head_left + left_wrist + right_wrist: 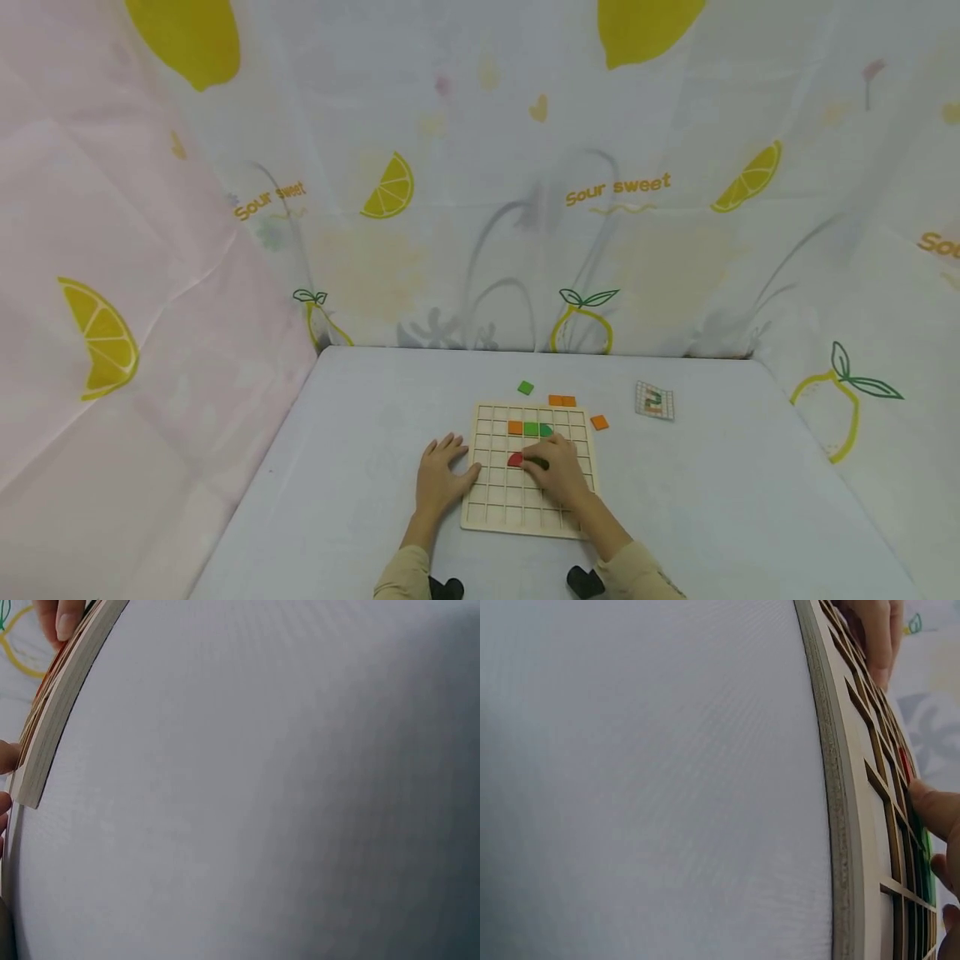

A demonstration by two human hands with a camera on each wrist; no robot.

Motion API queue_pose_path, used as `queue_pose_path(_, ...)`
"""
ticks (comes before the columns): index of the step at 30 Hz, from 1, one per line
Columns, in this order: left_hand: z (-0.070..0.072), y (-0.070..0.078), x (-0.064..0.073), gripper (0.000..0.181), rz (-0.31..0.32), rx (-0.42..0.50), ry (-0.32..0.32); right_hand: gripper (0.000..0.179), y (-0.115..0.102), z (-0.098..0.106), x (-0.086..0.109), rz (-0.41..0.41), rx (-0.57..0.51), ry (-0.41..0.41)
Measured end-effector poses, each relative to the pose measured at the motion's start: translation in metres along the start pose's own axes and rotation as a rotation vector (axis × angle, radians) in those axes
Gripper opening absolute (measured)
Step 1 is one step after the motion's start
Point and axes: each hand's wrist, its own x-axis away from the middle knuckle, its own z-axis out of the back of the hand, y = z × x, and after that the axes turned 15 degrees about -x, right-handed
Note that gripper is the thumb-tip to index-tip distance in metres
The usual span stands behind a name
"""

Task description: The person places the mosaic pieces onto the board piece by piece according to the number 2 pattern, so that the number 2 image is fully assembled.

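Note:
A square wooden grid board (497, 517) lies on the table. My left hand (441, 477) rests at its left edge, fingers spread, thumb on the rim. My right hand (558, 468) is over the middle of the board, thumb and fingers pinching a dark green piece (538, 462), mostly hidden. Its fingertips are right beside a rounded red piece (515, 459) in a cell. Higher on the board sit an orange square (515, 427), a green square (531, 429) and a green piece with a curved side (546, 430) in one row. In the right wrist view, the right thumb (934, 806) is close to the red piece (906, 763).
Behind the board lie a loose green square (526, 387) and two orange squares (562, 401) side by side. Another orange square (599, 422) is off its right edge. A small pattern card (655, 401) lies further right. Printed cloth (465, 250) hangs around the table.

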Motion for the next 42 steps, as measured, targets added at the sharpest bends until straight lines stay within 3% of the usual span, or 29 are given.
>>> queue_pose_path(12,-0.002,-0.001,0.001,0.035,0.012,0.001,-0.011,0.019,0.003,0.0,-0.001,0.013,-0.012,0.023)
queue_pose_path(17,-0.002,-0.001,0.001,0.035,0.013,-0.002,-0.01,0.018,0.017,0.01,-0.022,-0.011,-0.01,0.074)
queue_pose_path(25,-0.002,-0.002,0.001,0.036,-0.004,0.005,0.006,0.021,0.043,0.019,-0.059,-0.171,0.079,0.152)
queue_pose_path(30,-0.003,-0.004,0.001,0.036,-0.007,-0.001,0.014,0.023,0.052,0.01,-0.081,-0.262,0.163,0.083)
queue_pose_path(35,-0.002,-0.004,0.001,0.035,0.0,0.007,-0.001,0.027,0.051,0.005,-0.097,-0.39,0.235,-0.059)
queue_pose_path(42,-0.003,-0.004,0.002,0.034,0.001,0.002,0.001,0.028,0.046,-0.001,-0.108,-0.498,0.288,-0.233)
